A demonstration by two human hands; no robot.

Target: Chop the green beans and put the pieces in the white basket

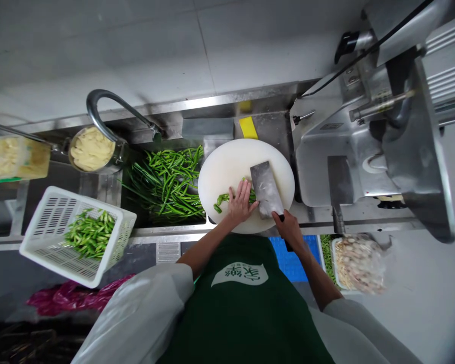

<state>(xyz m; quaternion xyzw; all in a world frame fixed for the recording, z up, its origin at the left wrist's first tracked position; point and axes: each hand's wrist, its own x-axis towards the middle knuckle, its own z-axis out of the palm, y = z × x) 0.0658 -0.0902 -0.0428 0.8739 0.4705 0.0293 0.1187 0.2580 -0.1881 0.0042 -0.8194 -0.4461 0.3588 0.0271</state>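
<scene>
My left hand (241,203) lies flat with fingers stretched over green chili peppers (223,199) on a round white cutting board (220,167), partly hiding them. The fingertips point away from me, and the thumb reaches toward the blade. My right hand (290,227) is closed round the dark handle of a cleaver (266,189). Its wide grey blade lies at a slant over the board, just right of my left hand. Left of the board, many whole green chili peppers (174,182) fill a sink basin.
A white basket (116,242) with cut peppers rests at the left. Behind it stand a pot of pale slices (91,149) and a curved faucet (98,114). A yellow cloth (247,127) lies behind the board. A metal machine (337,151) and a second cleaver (339,182) are at the right.
</scene>
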